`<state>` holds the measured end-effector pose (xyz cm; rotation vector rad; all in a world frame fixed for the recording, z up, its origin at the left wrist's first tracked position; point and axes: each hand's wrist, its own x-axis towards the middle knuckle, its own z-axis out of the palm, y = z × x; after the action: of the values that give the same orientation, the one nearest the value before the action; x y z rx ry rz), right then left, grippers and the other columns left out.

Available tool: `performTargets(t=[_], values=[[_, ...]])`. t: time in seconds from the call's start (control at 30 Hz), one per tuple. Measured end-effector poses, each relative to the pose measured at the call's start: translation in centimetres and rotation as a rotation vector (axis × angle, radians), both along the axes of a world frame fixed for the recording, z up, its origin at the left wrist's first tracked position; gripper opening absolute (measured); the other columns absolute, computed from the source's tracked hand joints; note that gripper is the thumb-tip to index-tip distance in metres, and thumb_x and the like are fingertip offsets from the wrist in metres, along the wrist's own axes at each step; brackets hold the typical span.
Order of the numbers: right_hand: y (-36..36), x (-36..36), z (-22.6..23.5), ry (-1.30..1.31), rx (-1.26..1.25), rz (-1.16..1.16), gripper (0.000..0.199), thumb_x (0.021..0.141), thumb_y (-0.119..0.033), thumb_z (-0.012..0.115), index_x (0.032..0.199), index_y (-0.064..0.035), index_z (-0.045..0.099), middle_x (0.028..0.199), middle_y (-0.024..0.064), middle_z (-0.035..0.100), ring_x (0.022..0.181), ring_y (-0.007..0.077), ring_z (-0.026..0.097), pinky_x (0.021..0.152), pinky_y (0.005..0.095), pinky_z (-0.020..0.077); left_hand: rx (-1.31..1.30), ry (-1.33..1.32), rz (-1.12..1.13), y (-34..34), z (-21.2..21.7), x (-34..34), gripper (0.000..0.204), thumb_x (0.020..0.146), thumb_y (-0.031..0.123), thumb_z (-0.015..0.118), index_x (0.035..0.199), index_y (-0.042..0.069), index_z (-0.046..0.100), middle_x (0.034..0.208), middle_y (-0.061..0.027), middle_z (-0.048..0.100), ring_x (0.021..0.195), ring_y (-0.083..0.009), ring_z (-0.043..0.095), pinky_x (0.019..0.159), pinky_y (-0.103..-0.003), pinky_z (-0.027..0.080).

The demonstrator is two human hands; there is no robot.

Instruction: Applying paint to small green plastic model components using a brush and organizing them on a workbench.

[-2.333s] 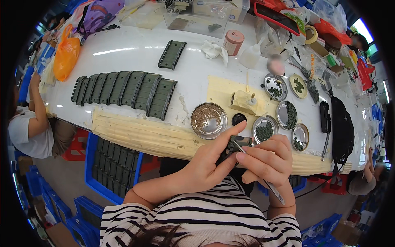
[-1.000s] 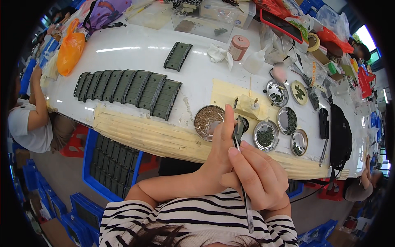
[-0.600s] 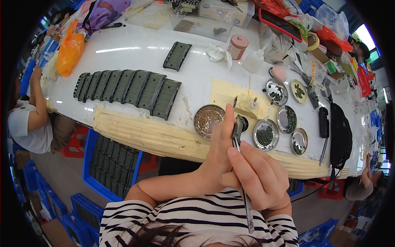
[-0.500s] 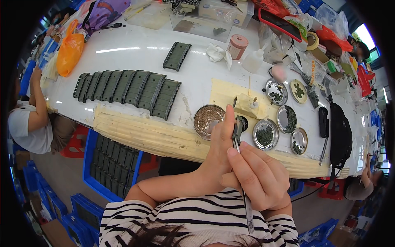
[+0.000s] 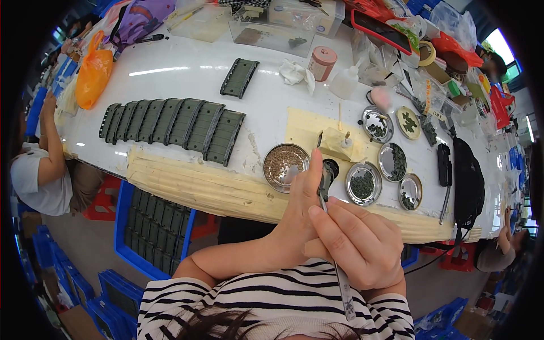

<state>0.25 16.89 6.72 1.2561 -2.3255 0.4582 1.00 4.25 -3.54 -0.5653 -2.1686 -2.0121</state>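
Observation:
My right hand [image 5: 362, 243] pinches a pair of metal tweezers [image 5: 344, 289], its thumb and fingers pressed on the shanks. The tips meet a small dark green piece [image 5: 325, 182] at the side of my left hand [image 5: 294, 218]. That hand is raised with its index finger upright, and the piece lies against it; the other fingers are partly hidden behind my right hand. Just beyond them on the table are a round dish of brown grains [image 5: 271, 177], a dish of dark green bits [image 5: 373, 199], a small black cup [image 5: 333, 168] and a cream block [image 5: 345, 148].
Several ribbed dark green panels [image 5: 190, 127] lie in a row at the left, with a single panel [image 5: 240, 78] behind. More dishes [image 5: 386, 135] stand at the right. A pink jar [image 5: 322, 63] is farther back. Below the table edge sits a blue crate [image 5: 121, 226].
The tweezers' near end has swung slightly to the right, with my right hand tilting a little. The whole view has shifted slightly; both hands keep their grip.

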Motion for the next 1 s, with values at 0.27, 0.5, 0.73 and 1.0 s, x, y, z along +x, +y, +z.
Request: performTargets(t=[0.27,0.5,0.73,1.0], values=[[1.1,0.5,0.7,-0.189,-0.426,-0.078,0.031,0.071,-0.01,0.068,0.101,0.0002,0.068,0.084,0.0127,0.066,0.074,0.0236,0.066,0.063,0.0284,0.0547,0.284,-0.259,-0.235,-2.5,2.1,-0.9,0.073,0.095,0.01,0.051,0.15,0.005,0.003,0.122,-0.014,0.052,0.108,-0.016,0.052,0.097,-0.032,0.041],[3.0,-0.7,-2.6,-0.154,-0.663,-0.241,0.016,0.086,-0.016,0.066,0.097,-0.0031,0.066,0.078,0.0117,0.064,0.063,0.0198,0.057,0.054,0.0271,0.0442,0.414,-0.303,-0.293,-4.6,1.9,-1.6,0.034,0.098,0.016,0.05,0.126,0.0,0.042,0.118,-0.0194,0.06,0.1,-0.0189,0.06,0.089,-0.033,0.047],[3.4,-2.1,-2.7,-0.272,-0.689,-0.34,0.007,0.086,-0.006,0.062,0.091,-0.0016,0.064,0.077,0.009,0.057,0.067,0.018,0.053,0.059,0.0253,0.0406,0.471,-0.335,-0.318,-5.4,2.2,-1.6,0.029,0.096,0.013,0.051,0.121,0.0,0.045,0.116,-0.0226,0.06,0.102,-0.0229,0.062,0.089,-0.036,0.049],[2.9,-4.7,-2.3,-0.226,-0.526,-0.406,0.01,0.08,-0.001,0.067,0.09,-0.0014,0.067,0.074,0.0088,0.057,0.068,0.0207,0.053,0.061,0.0297,0.0425,0.473,-0.338,-0.354,-5.5,2.1,-1.7,0.026,0.098,0.01,0.047,0.122,-0.001,0.044,0.113,-0.0168,0.061,0.1,-0.0182,0.06,0.088,-0.032,0.048]])
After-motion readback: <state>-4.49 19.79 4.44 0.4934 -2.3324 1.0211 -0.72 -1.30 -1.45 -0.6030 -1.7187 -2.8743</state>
